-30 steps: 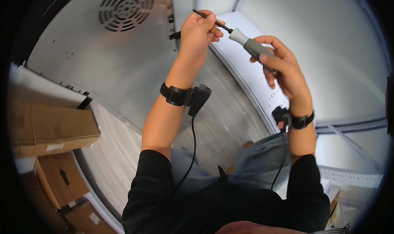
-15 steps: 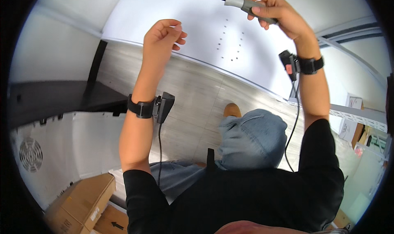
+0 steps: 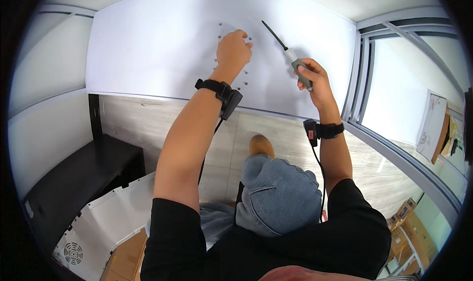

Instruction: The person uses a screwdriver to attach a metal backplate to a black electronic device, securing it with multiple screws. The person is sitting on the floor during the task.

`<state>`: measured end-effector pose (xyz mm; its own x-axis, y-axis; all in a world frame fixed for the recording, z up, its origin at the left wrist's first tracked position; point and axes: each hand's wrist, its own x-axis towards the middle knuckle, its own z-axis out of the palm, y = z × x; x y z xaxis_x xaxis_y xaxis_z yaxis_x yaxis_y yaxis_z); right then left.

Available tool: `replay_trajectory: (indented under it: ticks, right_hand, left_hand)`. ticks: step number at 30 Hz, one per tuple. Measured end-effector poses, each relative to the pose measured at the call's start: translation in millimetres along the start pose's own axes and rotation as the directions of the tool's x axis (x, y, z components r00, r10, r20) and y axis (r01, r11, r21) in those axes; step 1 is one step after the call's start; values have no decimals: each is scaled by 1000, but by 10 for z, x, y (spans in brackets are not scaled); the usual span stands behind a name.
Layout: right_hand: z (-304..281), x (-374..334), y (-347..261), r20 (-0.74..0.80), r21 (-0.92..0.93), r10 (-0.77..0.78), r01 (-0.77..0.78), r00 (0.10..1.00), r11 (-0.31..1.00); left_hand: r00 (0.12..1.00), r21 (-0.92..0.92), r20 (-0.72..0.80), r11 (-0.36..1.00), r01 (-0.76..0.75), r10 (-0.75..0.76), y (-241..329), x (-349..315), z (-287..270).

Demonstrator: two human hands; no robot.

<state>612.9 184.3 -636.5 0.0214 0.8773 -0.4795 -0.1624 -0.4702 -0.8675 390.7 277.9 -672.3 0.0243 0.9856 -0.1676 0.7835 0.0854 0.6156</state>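
Observation:
Over the white tabletop (image 3: 148,44), my left hand (image 3: 234,54) is low among several small grey screw-like pieces. Its fingers are loosely curled. A small gap shows between the thumb and index fingertip, right beside one small grey piece (image 3: 250,38); the other fingertips are hidden behind the hand. My right hand (image 3: 315,79) is wrapped around the grey handle of a screwdriver (image 3: 289,54). The dark shaft points up and to the left, with its tip above the tabletop and apart from the small pieces, which sit in two rough rows.
Grey metal frame rails (image 3: 357,74) border the table at right. A black bench (image 3: 84,167) and a pale panel with a round vent (image 3: 74,253) stand at lower left, near a cardboard box (image 3: 129,256). Black wrist units with cables are strapped on both forearms.
The view has shifted, showing more tabletop. My left hand has moved right, in among the small pieces. My right hand has come nearer, and the screwdriver has swung from nearly level to a steep slant.

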Motion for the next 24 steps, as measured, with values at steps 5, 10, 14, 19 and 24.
replay_trajectory:
  ticks: [5,10,14,19,24]
  right_hand:
    - [-49,53,92,-4,38,3,-3,1000,999]
    - [-8,19,29,28,-66,-55,57,998,996]
    - [99,-45,-69,175,-207,-196,231,965,951]
    - [472,-143,-337,439,-249,-216,349,872,903]
    - [1083,-306,-535,610,-342,-176,457,773,821]
  left_hand:
    - [995,133,-68,989,-62,72,4,113,128]
    - [1000,-28,-20,999,19,-20,106,94,-16]
    - [947,-786,200,536,308,-251,1,-161,-451]
    - [914,-949,314,-72,306,-256,-474,-778,-952]
    - [920,-969,214,-192,156,-328,-774,-1393,-1448]
